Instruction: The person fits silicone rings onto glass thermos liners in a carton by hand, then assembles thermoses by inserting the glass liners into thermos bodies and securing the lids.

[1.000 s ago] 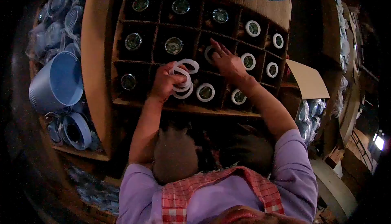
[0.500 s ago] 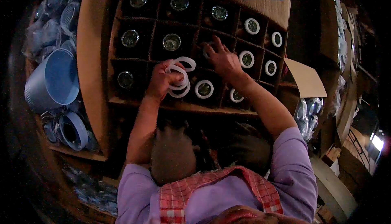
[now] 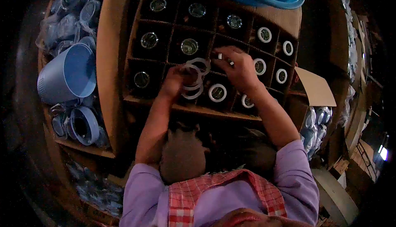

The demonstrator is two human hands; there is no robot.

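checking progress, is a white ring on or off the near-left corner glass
Off; that glass shows bare and shiny, with no white around it.

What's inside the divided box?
Glass jars, several topped with white rings. The left hand and right hand each hide part of the box; what stands beneath them can't be seen.

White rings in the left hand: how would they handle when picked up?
The white rings are probably light, since the left hand carries several at once. They seem fairly stiff, as their open loops show no obvious sagging. Being round, one might roll on its edge.
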